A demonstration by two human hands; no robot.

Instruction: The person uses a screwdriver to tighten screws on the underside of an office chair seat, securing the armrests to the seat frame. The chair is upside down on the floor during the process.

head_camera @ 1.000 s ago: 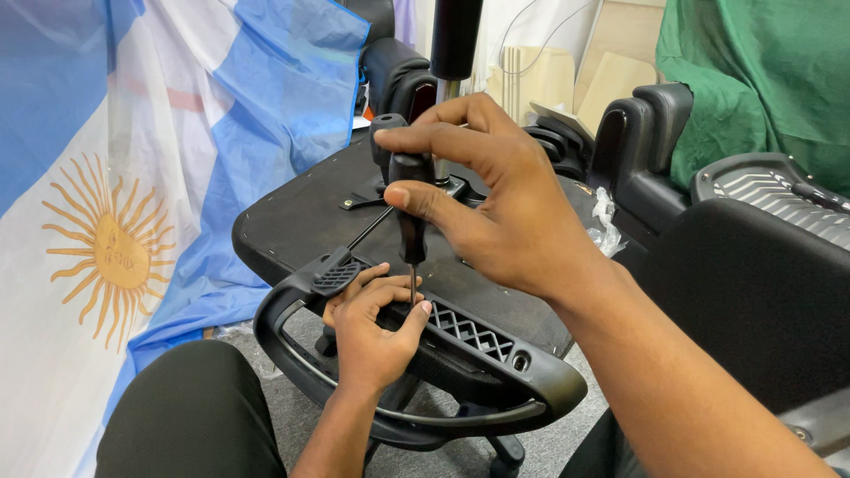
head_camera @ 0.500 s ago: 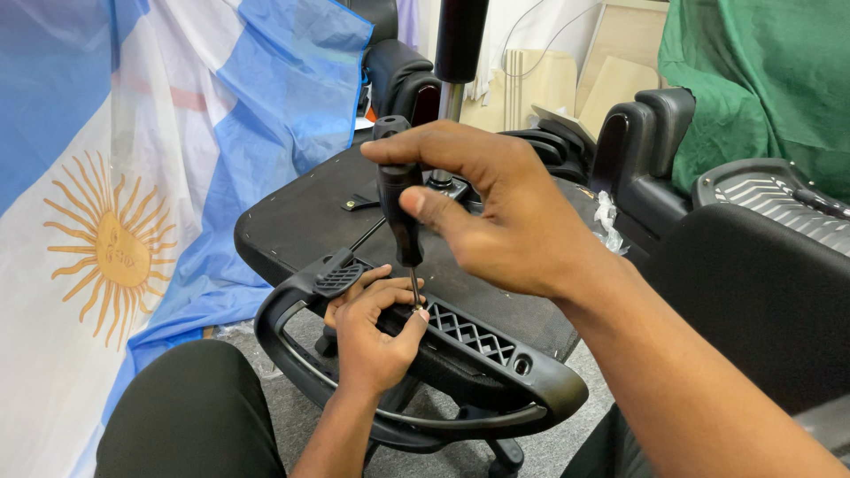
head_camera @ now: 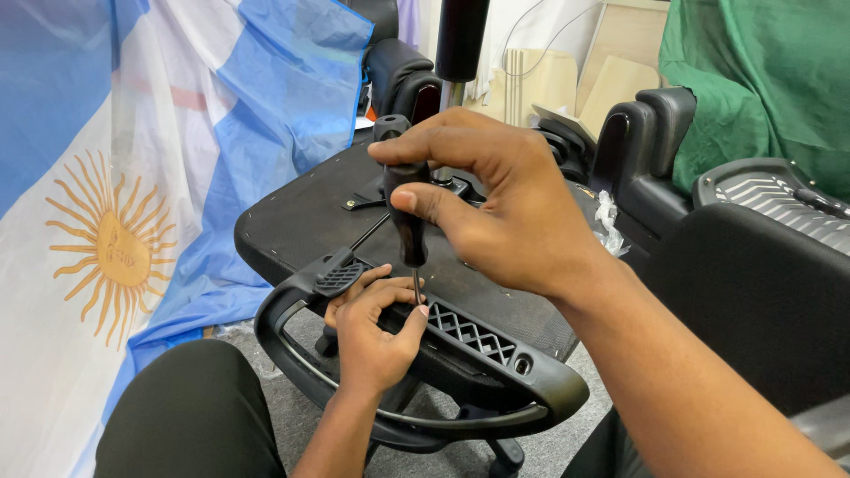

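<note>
An upturned black office chair seat lies in front of me with a black plastic armrest resting on its near edge. My right hand grips the black handle of a screwdriver, held upright with its metal tip down at the armrest's mounting plate. My left hand rests on the armrest, its fingertips pinched around the screwdriver tip where it meets the plastic. Whatever lies under the tip is hidden by my fingers.
A blue and white flag with a yellow sun hangs at the left. The chair's gas column rises behind my hand. More black chair parts and a green cloth sit at the right. My knee is at bottom left.
My right hand has turned the screwdriver handle and shifted its grip slightly, fingers curling further round. The left hand stays at the tip. The view has moved a little closer.
</note>
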